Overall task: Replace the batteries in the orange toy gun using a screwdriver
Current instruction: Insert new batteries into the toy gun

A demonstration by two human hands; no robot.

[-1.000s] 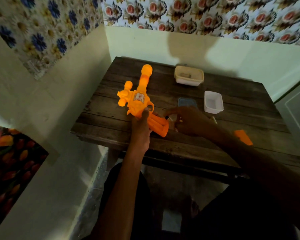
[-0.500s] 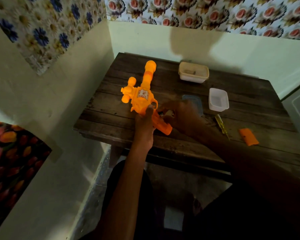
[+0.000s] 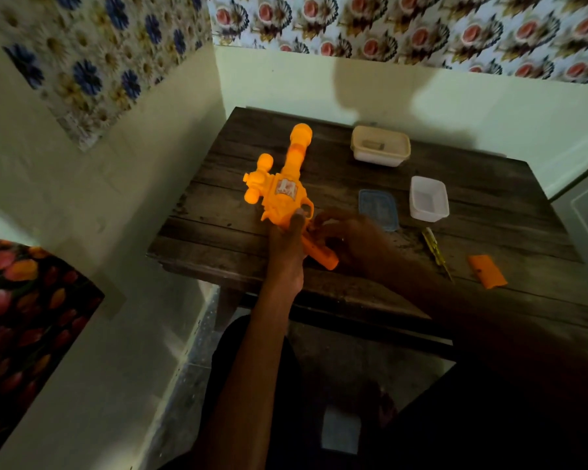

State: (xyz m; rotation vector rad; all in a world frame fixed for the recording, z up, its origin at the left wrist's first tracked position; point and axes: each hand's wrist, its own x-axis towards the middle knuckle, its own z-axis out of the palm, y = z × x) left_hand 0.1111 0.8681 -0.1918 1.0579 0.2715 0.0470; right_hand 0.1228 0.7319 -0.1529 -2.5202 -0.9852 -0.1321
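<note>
Our left hand [image 3: 287, 245] wraps around the orange toy gun [image 3: 282, 198] where the body meets the handle, thumb laid along the top. Our right hand [image 3: 350, 239] curls its fingers against the handle just to the right. In this dim light we cannot tell whether they pinch a battery or only press on the plastic. The gun sits toward the left of the surface [image 3: 218, 198], with its barrel pointing far and its handle slanting near and right.

We judge this to be the battery step, because the orange cover [image 3: 487, 271] lies well apart at the near right. The screwdriver [image 3: 435, 249] lies idle between the cover and the right hand. To do it well, we should brace the gun firmly with the left hand and turn the open compartment up toward us. Each cell should go in spring end first and be pressed flat, never forced, so the cover can close flush.

The gun is glossy moulded plastic with bulbous knobs on its left flank, a rounded muzzle and a pale sticker. It is probably light and slippery. The surface is rough dark planking, and its grooves could catch a loose screw. The screwdriver is slim with a yellowish handle. Farther right stand a white tub [image 3: 428, 202], open, and a flat blue lid [image 3: 378, 208] beside it. A beige lidded box [image 3: 380, 145] stands beyond them.
</note>
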